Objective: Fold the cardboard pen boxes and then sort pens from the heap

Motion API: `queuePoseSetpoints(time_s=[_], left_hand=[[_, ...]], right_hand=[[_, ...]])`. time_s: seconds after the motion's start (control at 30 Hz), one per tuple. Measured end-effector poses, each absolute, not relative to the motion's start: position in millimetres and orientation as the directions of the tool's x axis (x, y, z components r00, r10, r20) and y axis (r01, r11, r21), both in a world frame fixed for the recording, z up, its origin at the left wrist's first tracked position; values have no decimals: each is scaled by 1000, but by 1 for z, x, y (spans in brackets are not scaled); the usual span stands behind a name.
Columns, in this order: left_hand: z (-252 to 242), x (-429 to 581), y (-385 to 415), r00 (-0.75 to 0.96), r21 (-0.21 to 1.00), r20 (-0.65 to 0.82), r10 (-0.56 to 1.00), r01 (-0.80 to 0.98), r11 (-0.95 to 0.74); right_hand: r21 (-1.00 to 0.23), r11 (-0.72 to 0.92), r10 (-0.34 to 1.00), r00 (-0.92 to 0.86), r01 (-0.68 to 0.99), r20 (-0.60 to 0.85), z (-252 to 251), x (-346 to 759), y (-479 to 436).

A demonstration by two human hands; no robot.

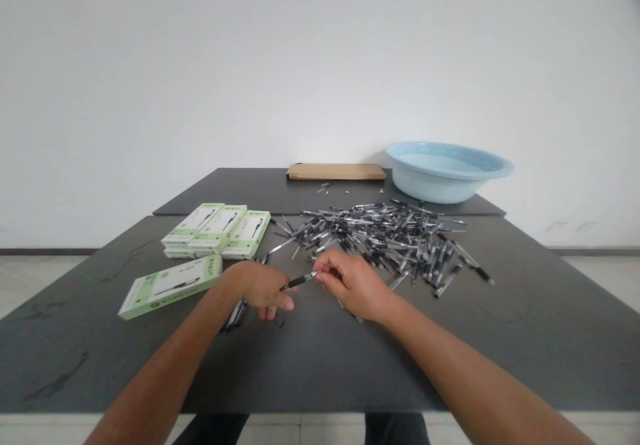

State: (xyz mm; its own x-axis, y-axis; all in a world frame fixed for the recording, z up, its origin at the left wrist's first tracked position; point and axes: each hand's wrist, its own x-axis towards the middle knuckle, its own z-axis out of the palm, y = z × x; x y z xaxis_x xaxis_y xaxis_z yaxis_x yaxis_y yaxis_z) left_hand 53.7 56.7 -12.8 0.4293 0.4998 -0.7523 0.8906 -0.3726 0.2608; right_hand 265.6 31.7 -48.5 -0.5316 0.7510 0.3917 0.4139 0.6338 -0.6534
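Note:
Between my two hands a black-gripped pen [302,280] lies nearly level. Its dark barrel end comes out of my left hand [263,286], which is closed on it, palm down. At the pen's silvery tip, the thumb and forefinger of my right hand [356,286] pinch together. Several pens [235,315] lie partly hidden beneath my left hand and wrist. Just beyond my right hand spreads a big heap of clear and black pens [385,232]. A green-and-white pen box [173,287] lies by itself to the left of my left forearm.
More green-and-white pen boxes [215,228] are stacked at the left. A light blue basin [445,172] stands at the back right, beside a flat brown cardboard piece [336,172]. Small loose parts lie on the dark table [320,372], whose front edge is close to me.

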Motion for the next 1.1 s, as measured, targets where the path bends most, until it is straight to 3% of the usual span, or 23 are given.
queuePoseSetpoints(time_s=[0.4,1.1], left_hand=[[-14,54,58,420,236,-749,512,892,-386],[-13,52,57,433,264,-758,488,888,-378]], right_hand=[[-587,667,735,-533,460,418,-50,264,31],[-637,629,756,-540,444,370,-46,270,33]])
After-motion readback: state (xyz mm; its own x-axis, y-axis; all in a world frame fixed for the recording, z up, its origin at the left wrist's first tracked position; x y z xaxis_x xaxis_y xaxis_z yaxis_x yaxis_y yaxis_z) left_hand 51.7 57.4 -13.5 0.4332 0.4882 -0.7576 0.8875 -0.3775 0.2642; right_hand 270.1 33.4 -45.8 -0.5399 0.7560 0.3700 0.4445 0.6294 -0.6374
